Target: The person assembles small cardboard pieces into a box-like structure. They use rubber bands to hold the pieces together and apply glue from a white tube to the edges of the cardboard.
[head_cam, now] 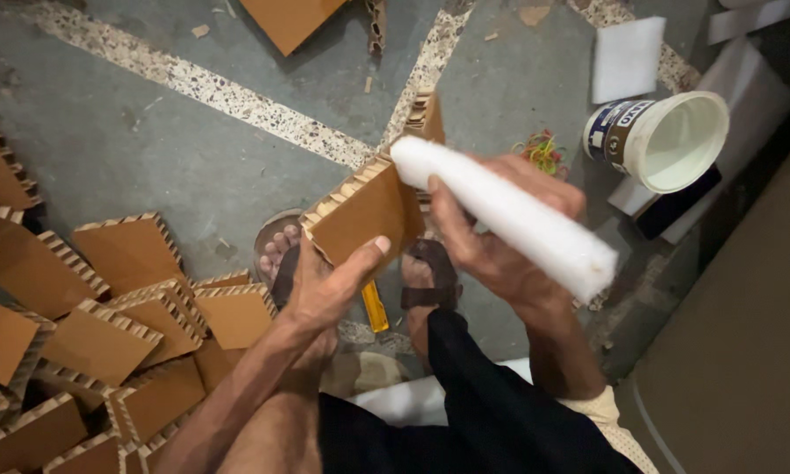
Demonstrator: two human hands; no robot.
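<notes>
Left hand (325,290) grips honeycomb cardboard block (360,211); right hand (491,237) holds foam roll (509,215).

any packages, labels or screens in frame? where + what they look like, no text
Tub: upper right on the floor, tipped on its side, round, white inside, with a dark blue, brown and white label wrapped round it.
No screens or signs.

brown cardboard piece (364,211) | white foam roll (509,219) | grey speckle-striped floor (149,132)
</notes>
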